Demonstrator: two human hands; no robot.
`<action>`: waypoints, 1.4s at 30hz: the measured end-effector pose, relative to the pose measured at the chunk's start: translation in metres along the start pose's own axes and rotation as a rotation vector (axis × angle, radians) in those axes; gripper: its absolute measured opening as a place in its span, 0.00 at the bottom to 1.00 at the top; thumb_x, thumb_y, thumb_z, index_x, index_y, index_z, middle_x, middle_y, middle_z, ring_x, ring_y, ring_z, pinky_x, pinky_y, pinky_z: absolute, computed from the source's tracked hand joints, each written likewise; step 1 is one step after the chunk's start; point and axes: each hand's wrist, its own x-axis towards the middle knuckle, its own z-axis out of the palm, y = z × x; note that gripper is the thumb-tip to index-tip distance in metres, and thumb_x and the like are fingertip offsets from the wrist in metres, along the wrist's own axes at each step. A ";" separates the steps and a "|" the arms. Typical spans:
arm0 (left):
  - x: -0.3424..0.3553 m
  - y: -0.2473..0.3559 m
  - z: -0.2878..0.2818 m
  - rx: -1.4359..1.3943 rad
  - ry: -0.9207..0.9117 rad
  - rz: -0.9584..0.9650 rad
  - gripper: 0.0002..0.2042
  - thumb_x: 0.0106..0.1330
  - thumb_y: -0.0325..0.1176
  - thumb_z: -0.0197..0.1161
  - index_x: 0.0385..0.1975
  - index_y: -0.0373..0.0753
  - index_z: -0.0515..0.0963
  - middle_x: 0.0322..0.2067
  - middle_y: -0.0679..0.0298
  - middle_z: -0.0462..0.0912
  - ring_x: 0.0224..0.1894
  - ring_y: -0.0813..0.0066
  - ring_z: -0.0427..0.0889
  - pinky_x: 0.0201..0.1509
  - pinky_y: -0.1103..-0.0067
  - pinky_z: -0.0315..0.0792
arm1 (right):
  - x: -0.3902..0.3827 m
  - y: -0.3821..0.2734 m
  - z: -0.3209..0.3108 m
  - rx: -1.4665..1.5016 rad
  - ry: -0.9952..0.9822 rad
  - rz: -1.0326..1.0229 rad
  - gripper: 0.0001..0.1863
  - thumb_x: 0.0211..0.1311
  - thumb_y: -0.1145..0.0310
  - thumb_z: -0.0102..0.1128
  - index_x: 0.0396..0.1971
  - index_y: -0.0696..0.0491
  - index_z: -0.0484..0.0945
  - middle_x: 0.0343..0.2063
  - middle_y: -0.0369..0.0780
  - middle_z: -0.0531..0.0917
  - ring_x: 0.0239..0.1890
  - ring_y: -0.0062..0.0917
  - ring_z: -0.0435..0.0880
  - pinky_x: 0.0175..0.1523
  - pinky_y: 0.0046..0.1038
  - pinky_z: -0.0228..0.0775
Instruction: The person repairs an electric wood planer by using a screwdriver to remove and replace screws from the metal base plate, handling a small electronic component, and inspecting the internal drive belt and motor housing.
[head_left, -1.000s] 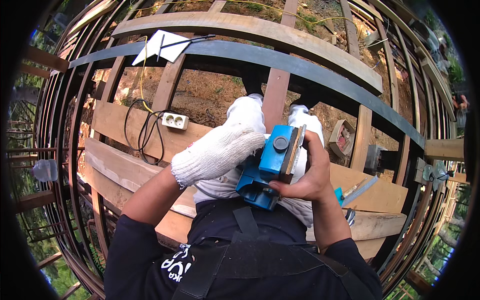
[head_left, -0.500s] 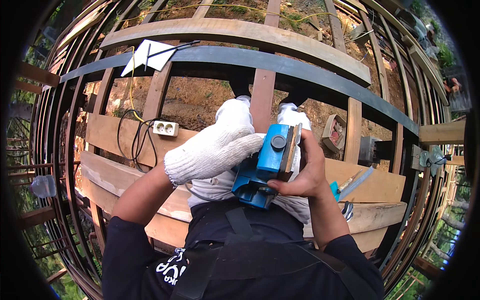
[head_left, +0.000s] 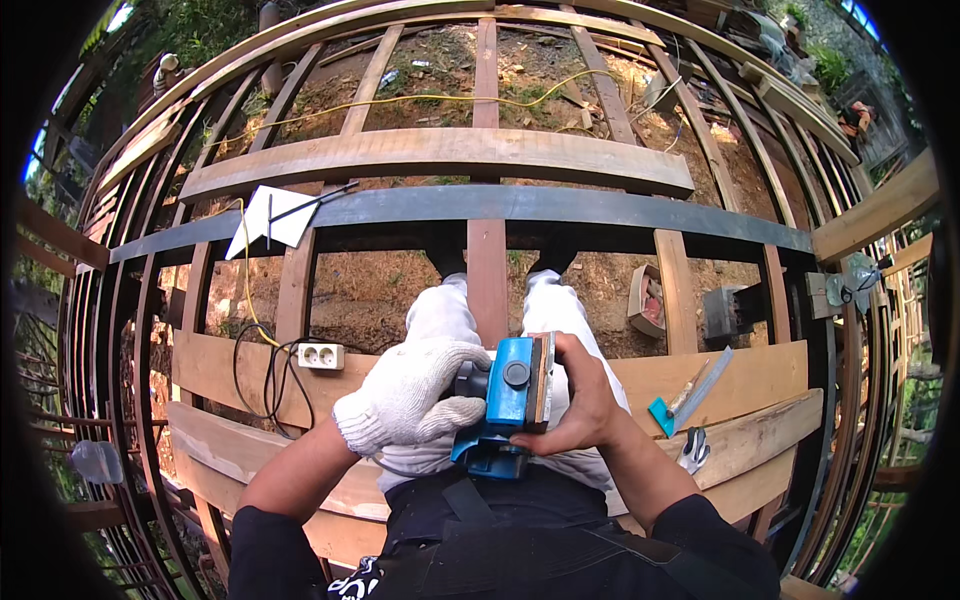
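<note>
In the lap area I hold a blue belt sander (head_left: 510, 400) tipped on its side, its brown belt (head_left: 542, 385) facing right. My left hand (head_left: 410, 395), in a white knit glove, is closed around the tool's dark handle part on the left. My right hand (head_left: 585, 400) is bare. It grips the belt side, the thumb at the lower edge of the body and the fingers near the top of the belt. A round black knob (head_left: 516, 374) shows on the blue housing. The belt's far face is hidden from this view.
Planks (head_left: 720, 380) lie across a beam frame over bare soil. A white socket block (head_left: 321, 356) with a black cable sits left. At right are a teal-handled saw (head_left: 690, 395) and a grey-and-black glove (head_left: 693, 450). A white sheet (head_left: 272, 220) lies on the dark metal beam (head_left: 400, 206).
The view has tilted up, so more of the far frame shows. The sander and both hands appear lower and slightly left, with the belt side turned a little. Both hands keep hold of it.
</note>
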 end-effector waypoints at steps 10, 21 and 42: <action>-0.009 0.010 -0.012 -0.292 -0.101 -0.190 0.18 0.74 0.43 0.56 0.51 0.34 0.76 0.38 0.48 0.85 0.42 0.51 0.87 0.47 0.66 0.79 | 0.002 0.002 0.006 -0.078 -0.004 -0.040 0.48 0.31 0.51 0.87 0.54 0.59 0.73 0.43 0.46 0.82 0.44 0.37 0.85 0.51 0.33 0.76; -0.018 -0.006 0.004 -0.274 0.000 -0.137 0.18 0.76 0.46 0.54 0.50 0.36 0.77 0.39 0.49 0.84 0.40 0.50 0.85 0.47 0.64 0.78 | 0.006 -0.004 0.014 -0.129 -0.032 -0.083 0.46 0.32 0.51 0.88 0.51 0.59 0.74 0.40 0.43 0.83 0.42 0.31 0.86 0.51 0.30 0.78; -0.001 0.008 -0.033 -0.293 -0.327 -0.353 0.23 0.75 0.44 0.56 0.64 0.40 0.70 0.49 0.49 0.82 0.48 0.55 0.85 0.52 0.66 0.77 | 0.005 0.018 0.012 -0.032 -0.011 0.041 0.46 0.29 0.50 0.88 0.47 0.60 0.73 0.37 0.44 0.84 0.38 0.30 0.86 0.48 0.31 0.78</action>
